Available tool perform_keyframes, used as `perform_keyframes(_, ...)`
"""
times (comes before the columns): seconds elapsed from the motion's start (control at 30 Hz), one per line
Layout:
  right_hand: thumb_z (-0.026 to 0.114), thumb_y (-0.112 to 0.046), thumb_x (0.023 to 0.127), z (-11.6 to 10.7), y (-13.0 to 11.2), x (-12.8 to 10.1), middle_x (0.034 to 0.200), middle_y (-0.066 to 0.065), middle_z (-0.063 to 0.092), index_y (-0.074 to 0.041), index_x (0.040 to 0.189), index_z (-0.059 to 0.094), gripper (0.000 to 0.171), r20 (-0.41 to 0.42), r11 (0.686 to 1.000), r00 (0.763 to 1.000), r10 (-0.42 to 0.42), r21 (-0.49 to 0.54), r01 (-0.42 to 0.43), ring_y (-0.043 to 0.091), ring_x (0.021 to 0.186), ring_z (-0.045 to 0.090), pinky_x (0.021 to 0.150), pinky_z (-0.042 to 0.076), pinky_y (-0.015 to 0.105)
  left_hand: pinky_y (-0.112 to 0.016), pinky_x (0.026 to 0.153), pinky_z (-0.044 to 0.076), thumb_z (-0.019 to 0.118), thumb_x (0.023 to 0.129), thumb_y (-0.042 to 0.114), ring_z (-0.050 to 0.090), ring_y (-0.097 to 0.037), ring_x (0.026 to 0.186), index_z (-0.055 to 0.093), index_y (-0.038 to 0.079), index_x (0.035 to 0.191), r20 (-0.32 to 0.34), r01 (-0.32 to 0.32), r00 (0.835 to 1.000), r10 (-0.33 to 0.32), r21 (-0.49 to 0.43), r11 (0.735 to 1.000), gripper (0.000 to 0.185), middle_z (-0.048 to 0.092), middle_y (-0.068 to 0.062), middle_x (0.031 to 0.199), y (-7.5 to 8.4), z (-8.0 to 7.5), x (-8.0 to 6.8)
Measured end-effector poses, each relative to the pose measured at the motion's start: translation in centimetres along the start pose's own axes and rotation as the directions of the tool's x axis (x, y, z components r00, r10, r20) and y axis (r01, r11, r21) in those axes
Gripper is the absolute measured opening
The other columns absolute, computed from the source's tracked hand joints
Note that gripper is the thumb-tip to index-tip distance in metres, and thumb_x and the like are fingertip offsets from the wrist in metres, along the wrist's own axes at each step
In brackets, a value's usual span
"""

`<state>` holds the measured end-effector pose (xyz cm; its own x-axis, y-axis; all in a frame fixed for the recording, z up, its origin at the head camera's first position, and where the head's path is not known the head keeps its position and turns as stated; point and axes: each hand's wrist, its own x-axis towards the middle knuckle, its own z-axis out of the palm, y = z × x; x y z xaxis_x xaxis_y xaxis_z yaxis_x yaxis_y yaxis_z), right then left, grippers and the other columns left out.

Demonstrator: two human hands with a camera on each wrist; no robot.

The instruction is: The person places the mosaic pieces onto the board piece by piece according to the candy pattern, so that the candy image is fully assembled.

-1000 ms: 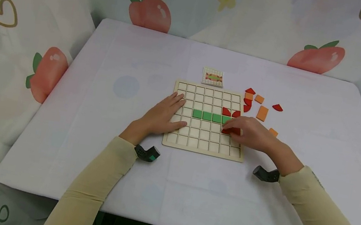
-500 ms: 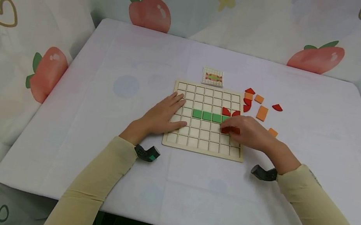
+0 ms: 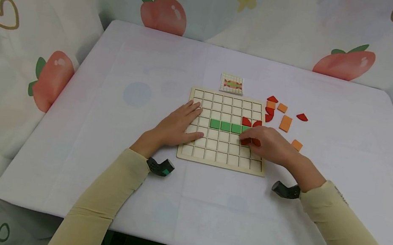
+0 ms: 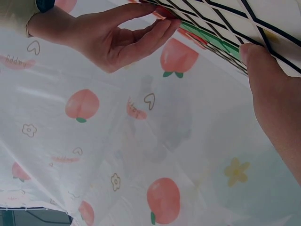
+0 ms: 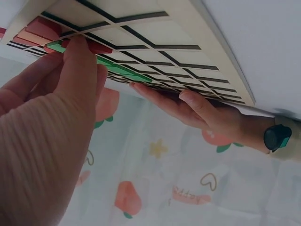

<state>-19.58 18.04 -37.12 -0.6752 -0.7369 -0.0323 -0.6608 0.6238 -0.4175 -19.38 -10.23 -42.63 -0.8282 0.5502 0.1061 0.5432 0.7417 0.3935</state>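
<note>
A wooden grid board (image 3: 215, 151) lies on the white table. It carries a row of green squares (image 3: 226, 126) with two red pieces (image 3: 246, 122) at the row's right end. My left hand (image 3: 176, 127) rests flat and open on the board's left side. My right hand (image 3: 260, 142) is over the board's right part, just below the green row. Its thumb and fingertips pinch a red piece (image 3: 249, 141) down against the cells. In the right wrist view the thumb (image 5: 80, 61) sits on that red piece (image 5: 101, 47).
A small pattern card (image 3: 232, 83) lies behind the board. Loose red pieces (image 3: 302, 117) and orange pieces (image 3: 285, 123) are scattered to the board's right. Fruit-print fabric hangs round the table, whose front edge (image 3: 163, 237) is close to me.
My right hand has slid the red piece slightly left across the board, closer under the green row's end. The left hand has not moved.
</note>
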Motion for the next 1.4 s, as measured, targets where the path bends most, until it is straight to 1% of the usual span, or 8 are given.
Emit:
perform_keyframes(0.3, 0.065, -0.004, 0.072, 0.11, -0.12, -0.18, 0.091, -0.003, 0.061, -0.012, 0.101, 0.063, 0.03, -0.01, 0.999, 0.999, 0.033, -0.035, -0.033, 0.012, 0.085, 0.054, 0.071, 0.045, 0.027, -0.031, 0.1, 0.005, 0.034, 0.08, 0.058, -0.002, -0.017, 0.126, 0.02, 0.008, 0.135, 0.0, -0.002, 1.0, 0.002, -0.002, 1.0, 0.075, 0.01, -0.005, 0.14, 0.03, -0.01, -0.02)
perform_keyframes(0.6, 0.063, 0.0, 0.072, 0.12, -0.31, -0.23, 0.091, 0.0, 0.061, -0.009, 0.099, 0.063, 0.029, -0.021, 0.999, 1.0, 0.003, -0.043, -0.004, 0.014, 0.086, 0.054, 0.072, 0.045, 0.03, -0.032, 0.1, 0.006, 0.033, 0.08, 0.058, -0.001, -0.017, 0.126, 0.02, 0.008, 0.134, -0.003, -0.003, 1.0, 0.003, -0.006, 1.0, 0.076, 0.011, -0.006, 0.139, 0.12, -0.08, -0.02)
perform_keyframes(0.77, 0.064, -0.002, 0.072, 0.19, -0.35, -0.15, 0.091, -0.002, 0.061, -0.011, 0.099, 0.064, 0.029, -0.017, 0.998, 1.0, 0.016, -0.063, -0.017, 0.013, 0.086, 0.053, 0.073, 0.045, 0.029, -0.032, 0.1, 0.006, 0.033, 0.08, 0.059, -0.002, -0.017, 0.126, 0.019, 0.008, 0.135, -0.005, -0.007, 1.0, 0.007, -0.005, 1.0, 0.076, 0.011, -0.006, 0.139, 0.07, -0.02, 0.03)
perform_keyframes(1.03, 0.063, 0.0, 0.072, 0.1, -0.47, -0.07, 0.091, -0.002, 0.06, -0.012, 0.099, 0.064, 0.03, -0.019, 0.997, 0.999, 0.028, -0.073, -0.029, 0.013, 0.086, 0.053, 0.072, 0.045, 0.028, -0.033, 0.1, 0.007, 0.034, 0.08, 0.058, 0.0, -0.018, 0.126, 0.02, 0.008, 0.134, -0.011, -0.005, 1.0, 0.004, -0.011, 1.0, 0.075, 0.011, -0.006, 0.139, 0.06, -0.07, -0.04)
perform_keyframes(1.3, 0.063, -0.001, 0.072, 0.09, -0.4, -0.15, 0.091, -0.002, 0.061, -0.012, 0.098, 0.064, 0.029, -0.023, 0.997, 0.999, 0.041, -0.061, -0.043, 0.012, 0.085, 0.054, 0.072, 0.045, 0.028, -0.031, 0.1, 0.006, 0.033, 0.08, 0.059, -0.001, -0.018, 0.126, 0.021, 0.008, 0.134, -0.002, 0.002, 1.0, -0.002, -0.005, 1.0, 0.075, 0.011, -0.006, 0.139, 0.04, -0.02, 0.01)
perform_keyframes(1.4, 0.064, -0.001, 0.072, 0.1, -0.31, -0.16, 0.09, -0.002, 0.061, -0.012, 0.098, 0.064, 0.028, -0.021, 0.998, 0.999, 0.034, -0.054, -0.035, 0.012, 0.085, 0.054, 0.071, 0.045, 0.028, -0.031, 0.1, 0.006, 0.034, 0.08, 0.059, -0.001, -0.017, 0.126, 0.021, 0.008, 0.134, 0.007, 0.011, 1.0, -0.011, 0.001, 1.0, 0.076, 0.011, -0.005, 0.139, 0.06, -0.04, 0.06)
